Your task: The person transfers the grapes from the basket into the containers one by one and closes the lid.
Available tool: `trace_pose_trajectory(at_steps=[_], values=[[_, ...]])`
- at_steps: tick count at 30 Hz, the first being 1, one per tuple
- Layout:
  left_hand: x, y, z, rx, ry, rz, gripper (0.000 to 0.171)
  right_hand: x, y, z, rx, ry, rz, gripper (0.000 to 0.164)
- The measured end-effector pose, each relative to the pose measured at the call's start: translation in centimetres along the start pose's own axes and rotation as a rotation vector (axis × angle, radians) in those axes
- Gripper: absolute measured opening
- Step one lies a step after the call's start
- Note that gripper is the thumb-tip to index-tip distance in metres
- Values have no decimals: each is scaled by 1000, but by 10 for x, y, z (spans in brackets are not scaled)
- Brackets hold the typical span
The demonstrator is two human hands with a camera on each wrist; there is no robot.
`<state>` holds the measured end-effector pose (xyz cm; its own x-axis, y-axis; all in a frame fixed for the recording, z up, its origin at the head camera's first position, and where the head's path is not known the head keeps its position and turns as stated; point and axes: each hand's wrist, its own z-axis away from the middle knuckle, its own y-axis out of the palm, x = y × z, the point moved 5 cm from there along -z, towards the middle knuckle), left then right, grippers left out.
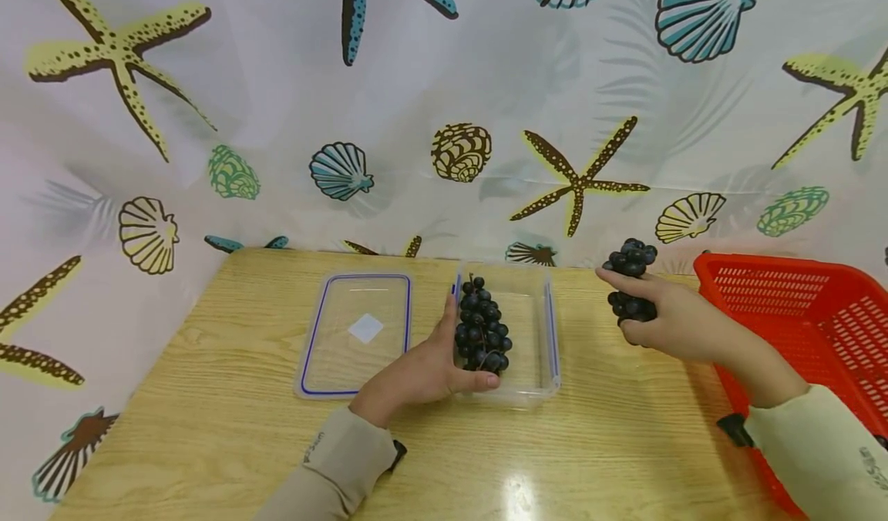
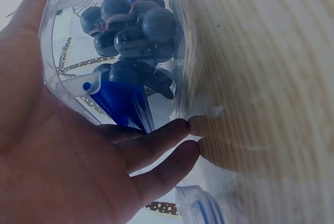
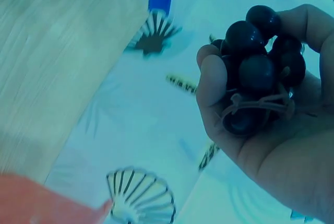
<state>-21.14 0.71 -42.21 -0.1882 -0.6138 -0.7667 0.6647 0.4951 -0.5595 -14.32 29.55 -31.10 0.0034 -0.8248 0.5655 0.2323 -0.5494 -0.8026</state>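
A bunch of dark grapes (image 1: 633, 282) is held up by my right hand (image 1: 669, 313), right of the container and above the table. In the right wrist view, my fingers curl round those grapes (image 3: 258, 70) and their stem. My left hand (image 1: 426, 367) rests against the near left corner of the clear plastic container (image 1: 534, 324), thumb along the near side and fingers fairly straight along the left wall. A second grape bunch (image 1: 483, 328) lies inside, along the container's left half. In the left wrist view, a blue latch (image 2: 122, 101) hangs beside my fingers.
Left of the container, a clear lid (image 1: 361, 305) with a blue seal lies flat on the wooden table (image 1: 229, 351). A red plastic basket (image 1: 777, 294) stands at the right edge. Behind the table hangs a cloth (image 1: 416, 82) printed with shells and starfish.
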Motion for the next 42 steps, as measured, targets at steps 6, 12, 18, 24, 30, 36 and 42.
trace_pose_trajectory(at_steps=[6, 12, 18, 24, 30, 36, 42], values=[[1, 0, 0, -6, -2, 2, 134, 21, 22, -14, 19, -27, 5, 76], [1, 0, 0, -7, 1, 1, 134, 39, 40, -27, 21, -67, -37, 76], [2, 0, 0, 1, 3, 6, 135, 49, 56, -41, 37, -65, -104, 74], [3, 0, 0, 8, 15, 5, 133, 56, 72, -59, 45, -45, -153, 71], [4, 0, 0, 17, 17, 7, 132, 58, 86, -79, 47, -36, -101, 70], [4, 1, -1, 21, 8, 3, 132, 60, 91, -88, 1, 7, 50, 72], [3, 0, 1, 18, 14, -1, 133, 70, 82, -83, -36, 51, 171, 66]])
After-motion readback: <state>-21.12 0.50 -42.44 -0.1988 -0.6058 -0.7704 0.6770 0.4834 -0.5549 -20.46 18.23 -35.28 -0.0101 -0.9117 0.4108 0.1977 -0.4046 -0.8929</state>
